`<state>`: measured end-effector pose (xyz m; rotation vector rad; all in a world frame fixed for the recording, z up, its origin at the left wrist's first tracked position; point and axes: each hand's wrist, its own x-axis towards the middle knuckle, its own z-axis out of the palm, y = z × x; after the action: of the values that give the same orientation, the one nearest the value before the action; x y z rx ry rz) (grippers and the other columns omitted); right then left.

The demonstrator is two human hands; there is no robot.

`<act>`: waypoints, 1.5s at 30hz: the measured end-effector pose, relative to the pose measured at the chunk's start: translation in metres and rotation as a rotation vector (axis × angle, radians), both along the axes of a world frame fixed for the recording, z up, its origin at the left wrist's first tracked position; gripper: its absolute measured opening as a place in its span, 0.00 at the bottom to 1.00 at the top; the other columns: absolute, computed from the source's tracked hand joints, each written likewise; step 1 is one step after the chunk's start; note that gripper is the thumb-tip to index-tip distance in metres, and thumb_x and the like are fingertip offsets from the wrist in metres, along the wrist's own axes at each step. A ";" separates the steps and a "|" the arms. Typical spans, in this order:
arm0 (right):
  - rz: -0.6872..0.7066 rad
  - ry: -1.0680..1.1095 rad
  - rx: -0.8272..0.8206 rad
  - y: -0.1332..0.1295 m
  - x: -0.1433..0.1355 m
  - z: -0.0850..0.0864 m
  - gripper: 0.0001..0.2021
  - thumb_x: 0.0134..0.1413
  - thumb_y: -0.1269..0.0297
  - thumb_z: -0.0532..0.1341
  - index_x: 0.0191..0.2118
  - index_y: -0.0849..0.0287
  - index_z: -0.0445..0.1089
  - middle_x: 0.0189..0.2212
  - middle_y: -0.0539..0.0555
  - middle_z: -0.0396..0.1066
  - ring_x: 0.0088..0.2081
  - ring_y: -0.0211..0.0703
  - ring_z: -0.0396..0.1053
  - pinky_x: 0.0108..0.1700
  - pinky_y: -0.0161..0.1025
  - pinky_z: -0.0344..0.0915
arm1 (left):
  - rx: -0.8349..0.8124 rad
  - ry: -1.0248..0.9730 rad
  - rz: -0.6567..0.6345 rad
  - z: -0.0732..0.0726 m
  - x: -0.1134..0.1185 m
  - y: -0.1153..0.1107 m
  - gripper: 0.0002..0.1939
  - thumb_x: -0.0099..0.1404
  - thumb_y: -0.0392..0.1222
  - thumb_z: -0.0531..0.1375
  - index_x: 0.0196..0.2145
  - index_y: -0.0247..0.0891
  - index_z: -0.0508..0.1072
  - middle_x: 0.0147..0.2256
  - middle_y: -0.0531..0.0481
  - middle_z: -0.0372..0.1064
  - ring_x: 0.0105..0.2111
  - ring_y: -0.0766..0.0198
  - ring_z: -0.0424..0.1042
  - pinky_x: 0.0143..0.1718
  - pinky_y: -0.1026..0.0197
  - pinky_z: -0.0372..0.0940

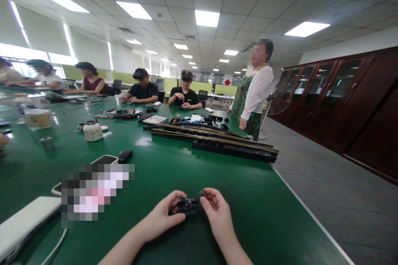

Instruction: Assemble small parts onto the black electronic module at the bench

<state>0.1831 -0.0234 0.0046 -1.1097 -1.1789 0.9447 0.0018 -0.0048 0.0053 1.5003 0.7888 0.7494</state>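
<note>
My left hand (169, 211) grips a small black plastic housing (188, 206) with shiny metal parts inside, its open side facing up. Just to the right, my right hand (216, 209) pinches a small dark piece (203, 193) with a greenish tint between thumb and forefinger; its kind is too small to make out. The piece is slightly apart from the housing's right end. Both hands are over the green table (161, 240) near its front edge.
Long black rails with thin brass-coloured rods (233, 149) lie across the table ahead. To the left are a phone (105, 160), a white box-shaped device (27, 219) with a cable, and a jar (92, 131). Several people sit beyond; one person (253, 91) stands at right.
</note>
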 end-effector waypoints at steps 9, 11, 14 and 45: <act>-0.061 0.120 -0.026 0.005 0.001 -0.004 0.17 0.39 0.58 0.65 0.36 0.60 0.67 0.34 0.56 0.74 0.40 0.47 0.70 0.42 0.42 0.66 | -0.013 -0.009 0.002 0.001 0.000 0.000 0.22 0.51 0.41 0.61 0.42 0.39 0.58 0.36 0.50 0.65 0.35 0.65 0.64 0.37 0.62 0.55; -0.069 0.139 -0.030 0.006 0.002 -0.004 0.17 0.39 0.58 0.65 0.36 0.60 0.67 0.34 0.56 0.74 0.40 0.47 0.71 0.43 0.42 0.66 | -0.011 -0.010 0.000 0.000 0.000 0.000 0.22 0.51 0.41 0.61 0.42 0.40 0.58 0.37 0.50 0.66 0.36 0.64 0.65 0.38 0.61 0.55; -0.077 0.157 -0.046 0.007 0.003 -0.005 0.18 0.38 0.57 0.65 0.36 0.60 0.67 0.34 0.56 0.74 0.40 0.47 0.71 0.44 0.43 0.66 | -0.007 -0.013 -0.003 -0.001 0.000 0.001 0.22 0.52 0.41 0.61 0.43 0.40 0.58 0.38 0.49 0.66 0.38 0.63 0.65 0.38 0.61 0.55; -0.151 0.276 -0.164 0.008 0.005 -0.005 0.20 0.36 0.56 0.66 0.38 0.60 0.68 0.36 0.57 0.74 0.40 0.48 0.70 0.38 0.40 0.67 | -0.004 -0.008 -0.005 0.000 -0.001 0.001 0.22 0.51 0.42 0.61 0.43 0.40 0.58 0.37 0.50 0.66 0.36 0.64 0.65 0.37 0.62 0.55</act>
<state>0.1884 -0.0155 -0.0003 -1.1396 -0.7938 1.0523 0.0013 -0.0043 0.0053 1.4948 0.7798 0.7492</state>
